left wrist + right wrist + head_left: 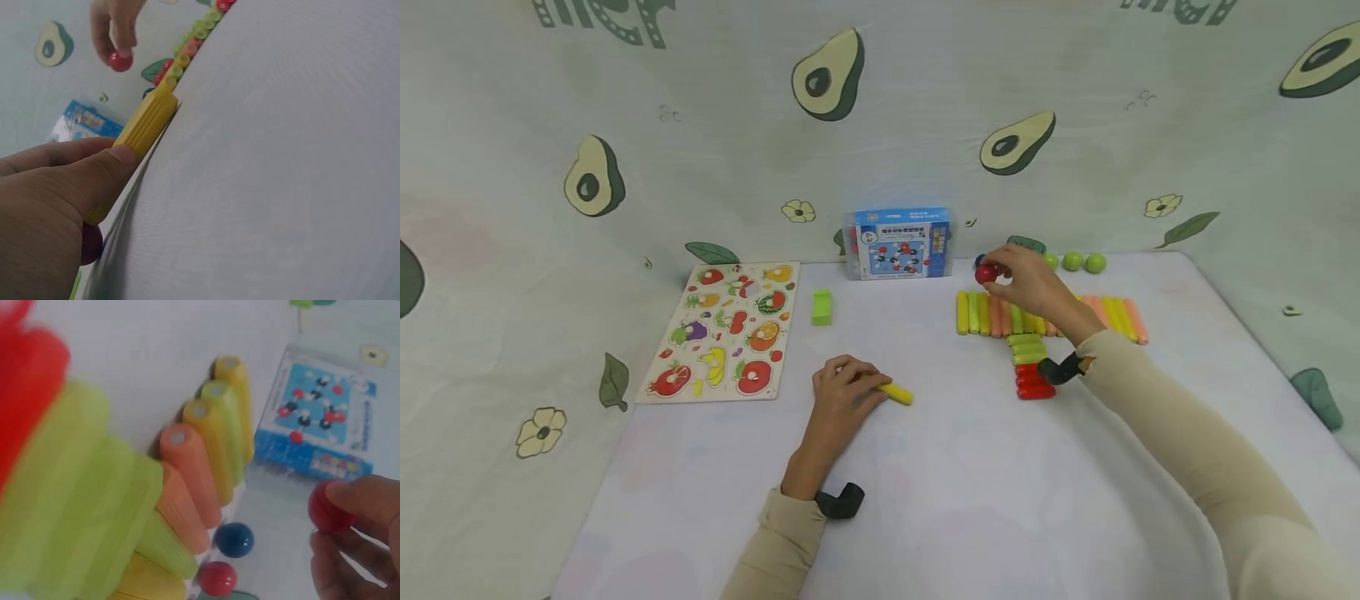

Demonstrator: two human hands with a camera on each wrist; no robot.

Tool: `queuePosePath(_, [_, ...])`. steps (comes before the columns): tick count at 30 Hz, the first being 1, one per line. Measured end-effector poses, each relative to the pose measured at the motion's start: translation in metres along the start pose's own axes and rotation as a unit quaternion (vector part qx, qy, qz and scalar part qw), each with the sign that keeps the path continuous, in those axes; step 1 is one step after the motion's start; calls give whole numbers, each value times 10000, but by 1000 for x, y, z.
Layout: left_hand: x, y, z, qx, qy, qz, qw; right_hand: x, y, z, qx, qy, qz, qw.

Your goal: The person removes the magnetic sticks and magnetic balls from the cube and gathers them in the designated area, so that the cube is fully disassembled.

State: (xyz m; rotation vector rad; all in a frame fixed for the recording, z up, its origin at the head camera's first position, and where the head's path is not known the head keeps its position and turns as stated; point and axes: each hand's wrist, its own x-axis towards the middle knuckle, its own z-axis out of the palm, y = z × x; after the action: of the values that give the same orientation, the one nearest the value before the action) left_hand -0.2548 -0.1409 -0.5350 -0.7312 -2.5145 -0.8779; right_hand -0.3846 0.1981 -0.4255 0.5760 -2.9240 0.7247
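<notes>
My left hand (842,396) pinches a yellow ribbed stick (145,128) between thumb and fingers, low over the middle of the table. Below that hand, a dark red ball (92,242) shows partly behind the palm in the left wrist view. At the back right, my right hand (1030,283) holds a red ball (328,506) by thumb and fingertips, raised above the table beyond the row of coloured sticks (964,313). A blue ball (234,540) and another red ball (217,579) lie behind that row.
Green and red sticks (1036,375) form a column in front of the row. Green balls (1096,263) stand behind its right part. A blue-and-white picture box (901,243) stands at the back edge. Left are a green block (822,307) and a fruit puzzle board (715,317).
</notes>
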Motion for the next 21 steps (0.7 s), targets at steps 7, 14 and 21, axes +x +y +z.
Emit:
queuePosePath(7, [2,1,-2,26,58,-3,10000,42,14,6,-215,-98,61,9997])
queuePosePath(14, [3,2,0,19,-72,-36,10000,69,26,19,-654,-129,31,9978])
queuePosePath(21, [2,2,2,40,-55,-86,9999,81,31,32,-909,-148,82,9957])
